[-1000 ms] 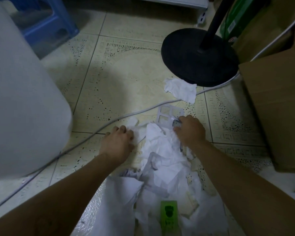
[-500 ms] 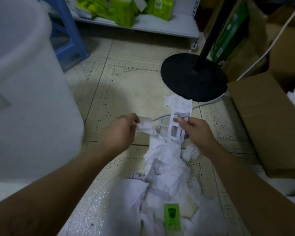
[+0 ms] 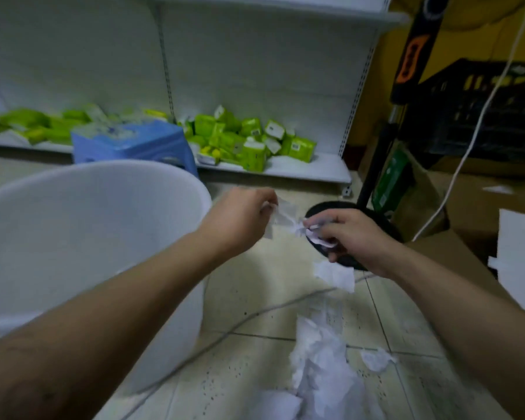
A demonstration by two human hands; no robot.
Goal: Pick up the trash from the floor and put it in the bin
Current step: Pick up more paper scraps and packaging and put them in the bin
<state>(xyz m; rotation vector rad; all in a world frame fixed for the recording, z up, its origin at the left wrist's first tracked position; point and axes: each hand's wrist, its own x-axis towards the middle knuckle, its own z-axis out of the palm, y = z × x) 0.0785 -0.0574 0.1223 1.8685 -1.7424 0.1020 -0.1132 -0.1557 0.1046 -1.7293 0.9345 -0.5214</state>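
Item: left hand (image 3: 240, 219). Raised off the floor, just beside the right rim of the bin; fingers pinched together on a white paper scrap (image 3: 281, 218).

Item: right hand (image 3: 353, 237). Raised level with the left and close to it, above the black fan base (image 3: 376, 225); fingers curled shut on crumpled white trash (image 3: 319, 233). The picture is blurred here, so whether the two hands share one stretched piece or hold separate bits cannot be told.

Item: bin (image 3: 109, 183). Large white tub, open-topped, standing on the floor at your left. Nothing can be made out inside from this angle.

Item: remaining trash. One tissue (image 3: 335, 275) lies on the floor below your right hand, near the fan base. A heap of crumpled paper (image 3: 322, 368) sits toward the near edge of the floor between your forearms, with a small scrap (image 3: 376, 359) just to its right. A grey cable (image 3: 255, 313) runs across the tiles between heap and tissue.

Step in hand, as judged: carrying a picked-up handful to the bin; nothing released yet.

Next move calls for: swinging both hands left until they clear the rim, then opening the fingers over the tub. Light paper may drift or cling, so hold low over the opening. Much of the task remains; the floor heap needs further trips.
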